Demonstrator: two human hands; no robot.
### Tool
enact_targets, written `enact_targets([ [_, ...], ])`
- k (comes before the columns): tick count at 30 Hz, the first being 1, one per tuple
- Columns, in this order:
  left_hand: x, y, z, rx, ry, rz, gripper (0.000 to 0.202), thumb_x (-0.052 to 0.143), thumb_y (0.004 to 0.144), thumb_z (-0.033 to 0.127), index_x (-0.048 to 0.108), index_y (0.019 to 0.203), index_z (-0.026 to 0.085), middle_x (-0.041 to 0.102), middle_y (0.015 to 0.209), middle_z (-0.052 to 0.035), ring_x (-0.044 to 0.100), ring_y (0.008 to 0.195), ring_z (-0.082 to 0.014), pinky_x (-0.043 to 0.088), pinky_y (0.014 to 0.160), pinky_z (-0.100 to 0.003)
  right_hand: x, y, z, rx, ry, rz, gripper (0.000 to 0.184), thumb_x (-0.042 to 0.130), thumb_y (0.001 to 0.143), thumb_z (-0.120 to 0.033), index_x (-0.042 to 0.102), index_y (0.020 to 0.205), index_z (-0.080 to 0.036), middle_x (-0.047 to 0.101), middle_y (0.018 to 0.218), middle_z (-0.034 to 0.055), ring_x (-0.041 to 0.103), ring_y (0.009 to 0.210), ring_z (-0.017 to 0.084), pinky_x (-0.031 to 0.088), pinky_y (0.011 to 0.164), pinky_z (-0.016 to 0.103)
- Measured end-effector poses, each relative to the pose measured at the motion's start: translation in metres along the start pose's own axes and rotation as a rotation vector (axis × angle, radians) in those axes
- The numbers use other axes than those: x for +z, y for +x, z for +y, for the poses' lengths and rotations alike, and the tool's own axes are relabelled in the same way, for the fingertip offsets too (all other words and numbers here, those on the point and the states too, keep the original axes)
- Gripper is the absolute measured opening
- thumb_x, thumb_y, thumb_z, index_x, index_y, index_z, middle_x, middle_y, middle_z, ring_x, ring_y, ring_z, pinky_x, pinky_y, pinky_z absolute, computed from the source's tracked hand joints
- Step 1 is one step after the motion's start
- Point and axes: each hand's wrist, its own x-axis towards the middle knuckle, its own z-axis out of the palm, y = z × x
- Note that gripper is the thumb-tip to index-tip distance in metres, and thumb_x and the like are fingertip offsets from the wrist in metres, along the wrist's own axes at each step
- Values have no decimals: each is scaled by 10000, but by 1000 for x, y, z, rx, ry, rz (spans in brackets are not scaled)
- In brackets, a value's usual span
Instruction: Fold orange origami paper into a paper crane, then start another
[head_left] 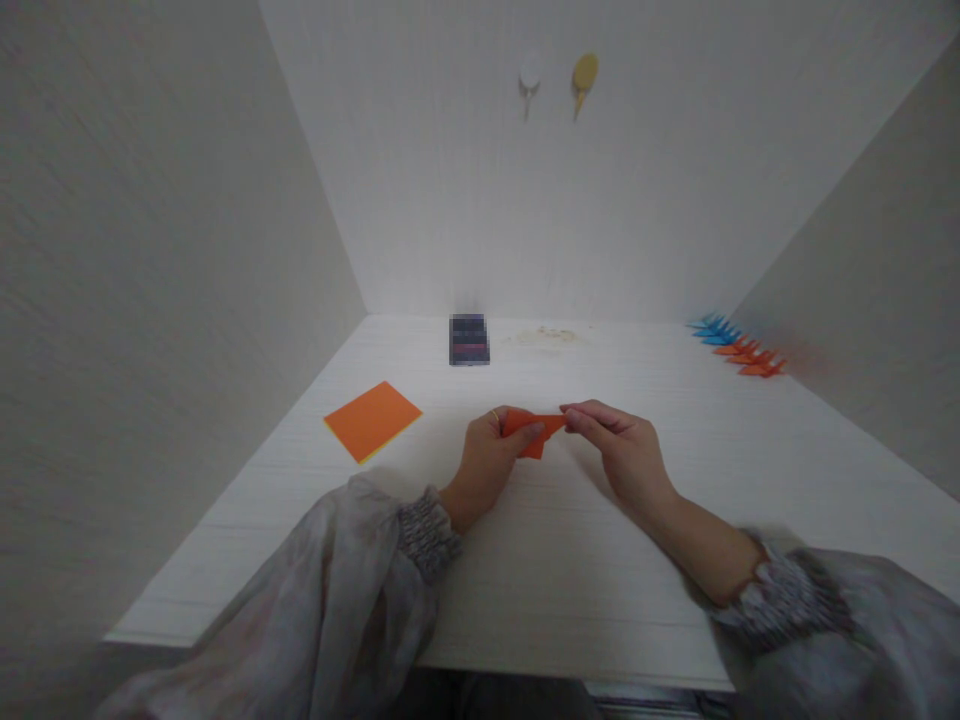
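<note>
A partly folded piece of orange origami paper (534, 444) is held between both hands above the white table. My left hand (491, 455) is closed on its left side, thumb lying across the front, with a ring on one finger. With thumb and fingers pinched together, my right hand (619, 440) grips the narrow tip at the paper's right end. To the left of my left hand lies a stack of square orange paper (373, 421), with a yellow edge showing along its near side.
A dark, pixelated rectangular object (469, 340) stands near the back wall. Folded blue paper figures (715, 329) and orange paper figures (752, 356) line up at the right wall. Two hooks, a white hook (529, 76) and a yellow hook (585, 75), are on the back wall.
</note>
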Motion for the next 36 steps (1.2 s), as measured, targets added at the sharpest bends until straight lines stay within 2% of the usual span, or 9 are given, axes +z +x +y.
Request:
enact_targets([
  [5,0,-1,1,-30,-86,-12,285,653,636,371,610,783,130,621,698,-25,561,628,-123,455,613,-263,-7,4,2,-89,-62,-87,93,633,702,-265,689,772,-237,636,770,8,558,760,151,424,730,295],
  [11,2,-1,2,-84,-133,-52,287,673,622,353,614,789,127,637,708,-35,582,641,-130,459,606,-259,-5,4,6,-21,47,-141,104,654,675,-224,678,775,-242,637,763,-7,556,732,132,426,704,270],
  [21,1,-1,1,-74,-92,-61,290,669,629,354,614,788,118,654,722,-54,596,639,-133,468,614,-259,-4,4,4,6,34,-47,89,659,654,-231,679,740,-217,639,689,-2,546,639,124,427,640,269],
  [32,1,-1,2,-62,-95,-55,281,665,630,351,625,783,119,668,728,-61,605,631,-134,475,629,-267,-2,2,1,15,84,-35,70,655,654,-221,679,720,-214,615,648,-14,529,627,117,408,640,268],
  [36,1,-1,2,-61,-105,-44,258,669,623,342,628,752,122,668,708,-56,602,623,-131,473,623,-258,-4,4,2,-19,84,-29,85,610,704,-228,679,746,-202,615,646,-2,532,639,125,410,658,277],
])
